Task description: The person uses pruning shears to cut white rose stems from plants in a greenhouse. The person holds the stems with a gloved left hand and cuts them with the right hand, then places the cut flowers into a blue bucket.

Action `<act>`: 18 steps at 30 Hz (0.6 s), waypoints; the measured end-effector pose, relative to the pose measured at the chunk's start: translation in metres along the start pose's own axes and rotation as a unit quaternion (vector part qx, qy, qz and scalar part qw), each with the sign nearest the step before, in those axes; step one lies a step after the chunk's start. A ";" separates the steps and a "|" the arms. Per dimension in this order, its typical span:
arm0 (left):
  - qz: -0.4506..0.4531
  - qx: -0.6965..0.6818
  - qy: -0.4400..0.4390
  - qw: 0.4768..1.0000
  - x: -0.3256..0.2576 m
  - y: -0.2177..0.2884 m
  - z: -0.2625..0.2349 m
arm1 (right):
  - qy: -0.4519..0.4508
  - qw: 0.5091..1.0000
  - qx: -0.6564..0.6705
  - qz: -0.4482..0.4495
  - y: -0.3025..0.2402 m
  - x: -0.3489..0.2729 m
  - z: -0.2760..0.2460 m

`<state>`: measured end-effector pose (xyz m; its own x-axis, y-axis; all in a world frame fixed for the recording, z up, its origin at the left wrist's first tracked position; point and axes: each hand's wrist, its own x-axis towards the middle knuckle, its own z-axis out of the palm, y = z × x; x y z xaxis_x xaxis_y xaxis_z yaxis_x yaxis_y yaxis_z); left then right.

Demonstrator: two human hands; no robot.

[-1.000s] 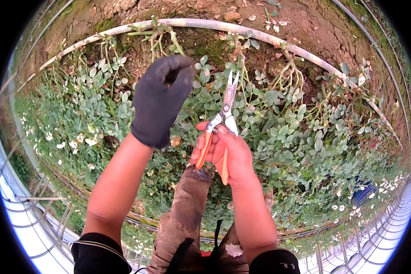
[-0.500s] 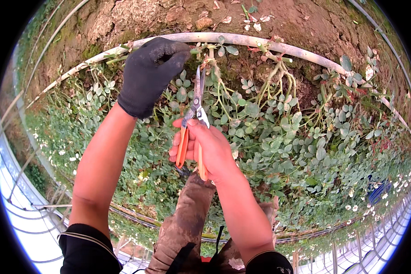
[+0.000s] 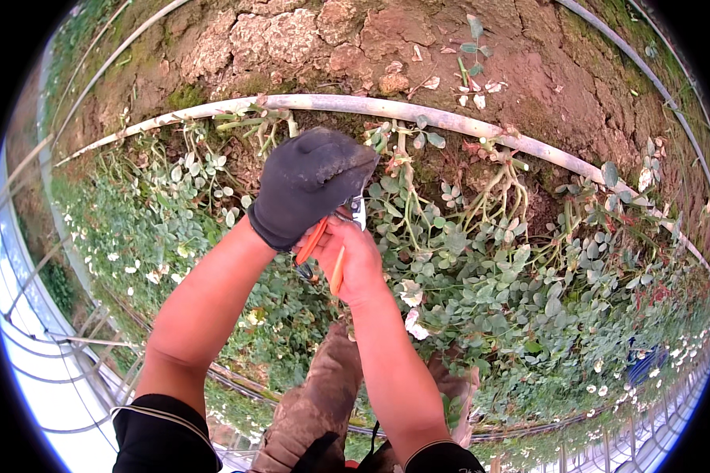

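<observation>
My left hand (image 3: 315, 181), in a black glove, is closed with its fingertips pressed together beside a green rose stem (image 3: 381, 144). Whether the stem is between the fingers cannot be made out. Just below, my bare right hand (image 3: 349, 256) grips pruning shears by their orange handles (image 3: 338, 270). The glove covers most of the blades, and only a bit of bright metal shows beside it. Pale, branching plant bases (image 3: 501, 185) with cut ends stand right of the hands.
A pale curved pipe (image 3: 442, 118) runs along the bed's edge, with cracked brown soil (image 3: 513, 71) beyond it. Dense green foliage (image 3: 489, 276) surrounds my arms and legs. White petals (image 3: 480, 101) lie on the soil. A blue object (image 3: 645, 364) sits among leaves at right.
The view has shifted, so the pipe and plants appear lower and further right. My left hand has come down toward my right hand and now covers the shears' blades, which showed plainly before.
</observation>
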<state>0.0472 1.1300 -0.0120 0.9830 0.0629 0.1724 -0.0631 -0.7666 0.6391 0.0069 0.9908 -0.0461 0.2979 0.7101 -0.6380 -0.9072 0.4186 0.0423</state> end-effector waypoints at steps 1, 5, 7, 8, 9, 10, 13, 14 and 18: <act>-0.017 -0.010 0.003 1.000 -0.001 0.004 0.001 | 0.001 1.000 -0.004 0.001 0.000 0.001 -0.002; -0.012 -0.008 0.004 1.000 -0.008 0.004 0.004 | 0.020 0.999 -0.025 -0.018 0.002 0.002 -0.005; -0.033 -0.030 0.015 0.999 -0.012 0.004 0.010 | -0.004 0.999 -0.038 -0.014 0.001 0.006 -0.011; -0.035 -0.032 0.025 0.999 -0.014 0.005 0.011 | -0.005 0.999 -0.046 -0.011 -0.001 0.006 -0.015; -0.038 -0.034 0.034 0.998 -0.015 0.006 0.013 | -0.005 0.998 -0.054 -0.008 -0.004 0.006 -0.014; -0.040 -0.036 0.044 0.998 -0.016 0.006 0.014 | -0.005 0.998 -0.062 -0.006 -0.005 0.006 -0.012; -0.025 -0.025 0.047 0.998 -0.015 0.006 0.014 | 0.020 0.997 -0.065 -0.036 -0.002 0.007 -0.011; -0.020 -0.014 0.051 0.998 -0.014 0.007 0.013 | 0.019 0.997 -0.064 -0.046 -0.001 0.007 -0.011; -0.037 -0.077 0.011 0.996 -0.017 0.012 0.003 | 0.014 0.999 -0.026 0.018 0.010 -0.016 -0.029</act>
<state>0.0302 1.1178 -0.0094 0.9821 0.1309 0.1358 -0.0180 -0.6517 0.7583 -0.0154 0.9669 -0.0573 0.2573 0.7078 -0.6578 -0.9317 0.3624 0.0255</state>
